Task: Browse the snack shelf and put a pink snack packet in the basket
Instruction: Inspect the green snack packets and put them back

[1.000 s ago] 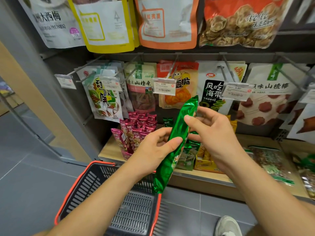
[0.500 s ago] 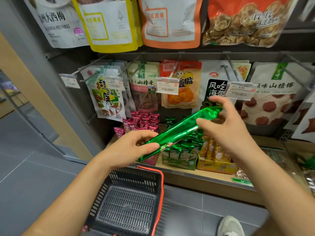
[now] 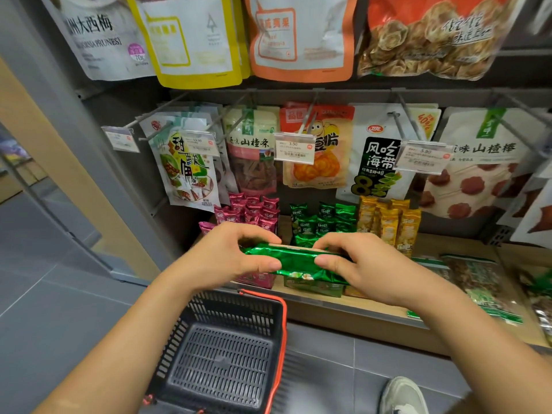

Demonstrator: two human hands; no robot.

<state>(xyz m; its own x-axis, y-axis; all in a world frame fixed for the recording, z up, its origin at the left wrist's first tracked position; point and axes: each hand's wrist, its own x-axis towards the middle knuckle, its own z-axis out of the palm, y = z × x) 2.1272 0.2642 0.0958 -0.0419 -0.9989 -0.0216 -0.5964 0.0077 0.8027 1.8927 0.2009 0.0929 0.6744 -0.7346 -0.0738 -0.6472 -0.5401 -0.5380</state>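
Now that the green packet [image 3: 295, 261] has swung from upright to flat, with the left hand [image 3: 227, 258] and right hand [image 3: 358, 264] still pinching its ends, this is just browsing. The pink packets [image 3: 254, 211] sit untouched mid-frame, just above the left hand. The basket [image 3: 281, 324] waits at bottom centre.

The basket [image 3: 233, 309] lies low and near on the left, its top open. Farther off, the green packet [image 3: 294, 261], gripped by the left hand [image 3: 230, 255] and right hand [image 3: 361, 264], bars the way to the pink packets [image 3: 254, 209]. Hanging bags [image 3: 251, 153] crowd in above them.
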